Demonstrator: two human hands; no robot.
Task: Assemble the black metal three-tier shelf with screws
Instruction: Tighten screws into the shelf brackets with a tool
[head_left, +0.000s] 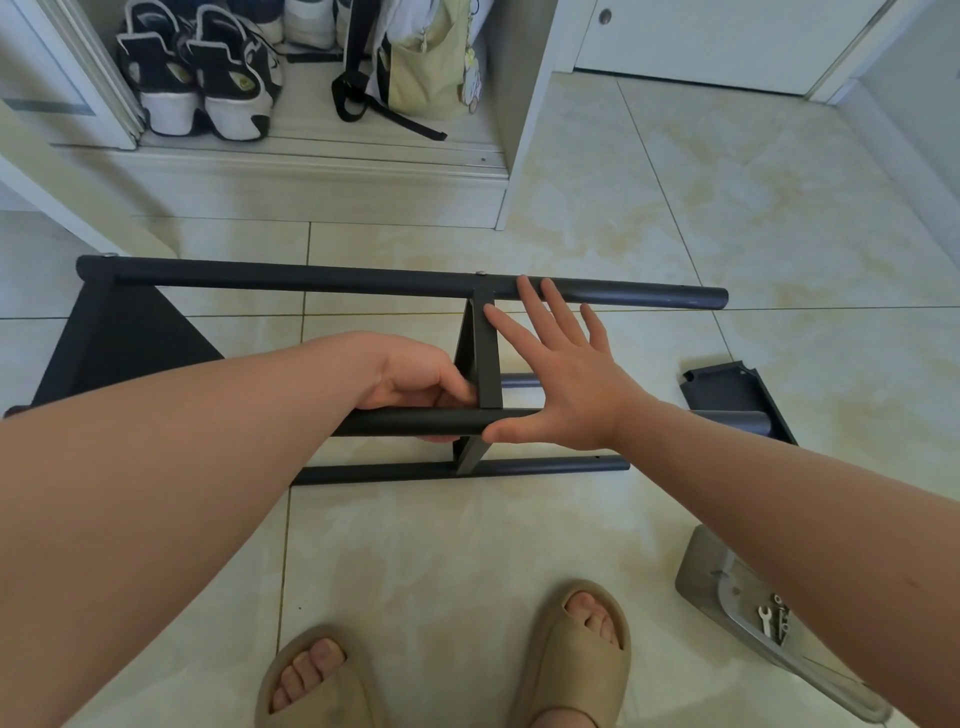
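Two-handed bracing: your left hand (415, 387) grips the black round metal tube (400, 422), so let your open, spread right hand (561, 384) square the black metal tier panel (488, 358).

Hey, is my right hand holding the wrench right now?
No, the right hand is open, fingers spread at the black shelf frame, while the wrench lies in the grey tray.

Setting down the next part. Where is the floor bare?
Bare tile: beyond the far pole toward the white door, and between the near pole and the sandals. Crowded around the left hand, right hand and middle panel.
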